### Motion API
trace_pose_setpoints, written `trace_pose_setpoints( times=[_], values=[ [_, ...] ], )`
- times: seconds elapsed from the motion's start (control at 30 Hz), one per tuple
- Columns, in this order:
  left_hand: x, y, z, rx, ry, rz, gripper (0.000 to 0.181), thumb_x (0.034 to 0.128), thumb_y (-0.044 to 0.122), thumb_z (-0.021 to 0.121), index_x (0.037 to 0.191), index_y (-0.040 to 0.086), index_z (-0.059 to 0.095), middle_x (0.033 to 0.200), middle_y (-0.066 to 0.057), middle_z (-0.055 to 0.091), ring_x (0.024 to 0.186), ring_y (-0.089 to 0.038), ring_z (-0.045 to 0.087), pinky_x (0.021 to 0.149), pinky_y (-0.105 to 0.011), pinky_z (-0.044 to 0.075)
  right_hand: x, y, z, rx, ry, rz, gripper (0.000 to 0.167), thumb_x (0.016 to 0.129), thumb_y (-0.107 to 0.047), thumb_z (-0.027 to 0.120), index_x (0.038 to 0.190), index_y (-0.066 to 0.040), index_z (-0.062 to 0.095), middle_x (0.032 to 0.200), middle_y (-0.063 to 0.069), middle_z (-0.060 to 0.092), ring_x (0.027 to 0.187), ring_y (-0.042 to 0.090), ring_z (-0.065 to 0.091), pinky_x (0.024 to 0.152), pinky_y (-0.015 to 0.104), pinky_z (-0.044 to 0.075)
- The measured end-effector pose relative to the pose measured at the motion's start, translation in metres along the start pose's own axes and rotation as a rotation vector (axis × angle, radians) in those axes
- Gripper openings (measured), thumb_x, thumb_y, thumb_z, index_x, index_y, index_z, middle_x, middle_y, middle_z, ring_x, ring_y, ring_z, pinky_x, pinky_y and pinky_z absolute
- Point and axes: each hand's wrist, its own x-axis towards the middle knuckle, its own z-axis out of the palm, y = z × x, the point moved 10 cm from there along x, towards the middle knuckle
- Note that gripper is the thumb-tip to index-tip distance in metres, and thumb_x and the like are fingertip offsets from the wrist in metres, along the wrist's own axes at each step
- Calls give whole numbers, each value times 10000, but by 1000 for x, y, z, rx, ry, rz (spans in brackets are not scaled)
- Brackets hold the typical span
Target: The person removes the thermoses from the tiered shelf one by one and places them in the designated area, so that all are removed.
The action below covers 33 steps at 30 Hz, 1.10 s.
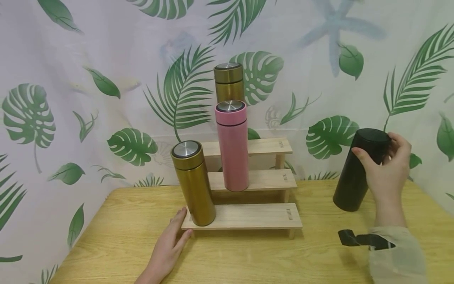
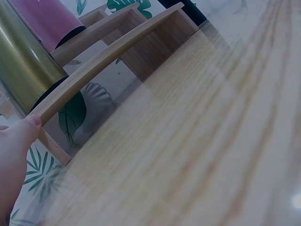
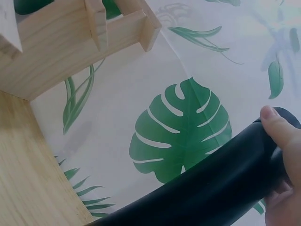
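My right hand [image 1: 390,169] grips a black thermos bottle [image 1: 350,179] near its top, thumb on the near side. The bottle tilts, and in the right wrist view it [image 3: 202,188] runs along the bottom. My left hand [image 1: 169,244] holds the left end of the lowest step of a three-step wooden stand [image 1: 255,216]; in the left wrist view the thumb [image 2: 32,123] lies at the board's corner. On that step stands a gold thermos bottle [image 1: 195,189]. A pink thermos bottle [image 1: 234,154] occupies the middle step. Behind it, another gold bottle [image 1: 228,81] is partly hidden.
The stand rests on a wood-grain table [image 1: 248,260]. A pale curtain [image 1: 117,35] printed with green leaves hangs behind it and at the sides. A black strap [image 1: 365,239] juts from my right sleeve.
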Motion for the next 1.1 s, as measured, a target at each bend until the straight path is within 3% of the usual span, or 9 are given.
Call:
trace_pose_setpoints(
  times=[0.17,0.33,0.5,0.63,0.8,0.93,1.1],
  values=[
    [-1,-3,1,-11,-13,-35,629,992,377,500,1492,50,303,1526,-112,302,1407,-231,246,1147,-371,161,0,0,1,-44,-12,-13,792,797,-256,786,1438,-239,321,1409,8,397,1316,83,361,1118,186,223],
    [-2,-4,1,-7,-13,-31,620,998,373,489,1494,53,300,1527,-109,300,1407,-233,248,1151,-301,139,-5,-12,-2,-110,30,-59,799,806,-299,775,1460,-232,321,1471,-20,351,1356,63,290,1131,216,185],
    [-1,-1,0,-1,2,0,598,1001,331,499,1487,39,309,1516,-129,316,1398,-259,269,1146,-266,129,-17,-52,-7,-164,132,-282,747,782,-190,810,1415,-125,418,1465,-26,376,1360,90,285,1115,236,211],
    [-1,-1,0,-3,5,10,583,1002,303,501,1487,40,311,1512,-136,324,1394,-271,275,1142,-241,122,-30,-83,0,-123,141,-418,675,757,-164,830,1339,-56,508,1415,-10,453,1335,107,349,1101,233,253],
    [-2,-2,2,-5,-4,2,579,1004,303,491,1489,46,308,1515,-129,318,1397,-257,268,1146,-284,139,-52,-110,29,-35,38,-552,675,775,-383,791,1297,-23,559,1378,33,510,1312,175,402,1096,284,302],
    [-2,-1,2,-11,-6,10,572,1005,285,494,1485,36,310,1513,-132,317,1395,-259,272,1143,-380,169,-74,-129,62,-11,-96,-622,671,791,-404,770,1292,-7,564,1376,89,517,1313,243,407,1094,349,328],
    [-2,-1,0,-27,-2,13,569,1009,278,483,1489,35,298,1519,-128,303,1394,-280,272,1145,-388,167,-100,-160,101,29,-249,-706,643,843,-410,721,1318,-16,540,1398,97,494,1319,249,399,1092,404,342]
  ],
)
